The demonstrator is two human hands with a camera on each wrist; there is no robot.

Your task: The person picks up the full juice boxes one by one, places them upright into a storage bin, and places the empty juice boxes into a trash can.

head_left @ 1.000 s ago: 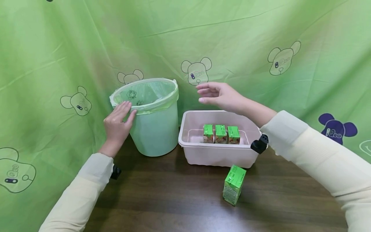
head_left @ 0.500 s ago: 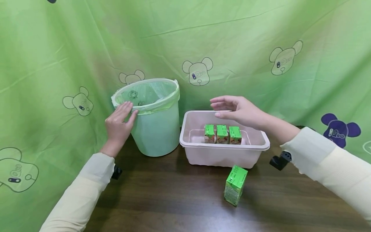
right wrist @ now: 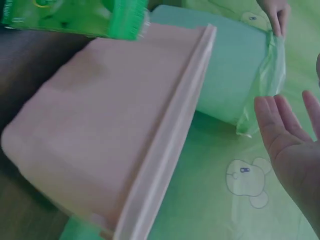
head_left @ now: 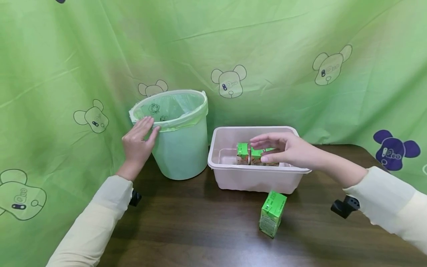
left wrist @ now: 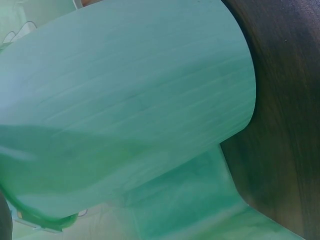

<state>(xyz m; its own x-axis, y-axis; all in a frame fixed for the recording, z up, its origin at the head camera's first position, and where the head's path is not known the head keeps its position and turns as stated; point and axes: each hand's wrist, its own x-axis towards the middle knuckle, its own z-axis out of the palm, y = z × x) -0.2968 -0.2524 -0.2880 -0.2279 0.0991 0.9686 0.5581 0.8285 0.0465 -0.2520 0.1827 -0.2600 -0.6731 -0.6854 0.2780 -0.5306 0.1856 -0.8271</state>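
Observation:
My left hand (head_left: pixel 137 142) rests on the near left of the rim of a pale green trash bin (head_left: pixel 181 152), fingers fairly straight. A plastic bag with printed roses lines the bin. To its right stands a pale pink plastic tub (head_left: pixel 257 179) with three small green-topped drink cartons (head_left: pixel 242 149) in a row inside. Over the tub's right part hovers my right hand (head_left: pixel 290 150), fingers loosely bent and holding nothing; it partly hides the cartons. Another green carton (head_left: pixel 273 213) stands on the table before the tub. In the right wrist view, the right hand (right wrist: pixel 295 150) has nothing in it.
A dark wooden table (head_left: pixel 200 230) bears everything. Behind and to the left hangs a green curtain (head_left: pixel 273 33) with cartoon mouse heads. The bin's wall (left wrist: pixel 125 95) fills most of the left wrist view.
My right hand has come down and moved right, from above the back of the tub to just over the cartons. The left hand stays on the bin's rim.

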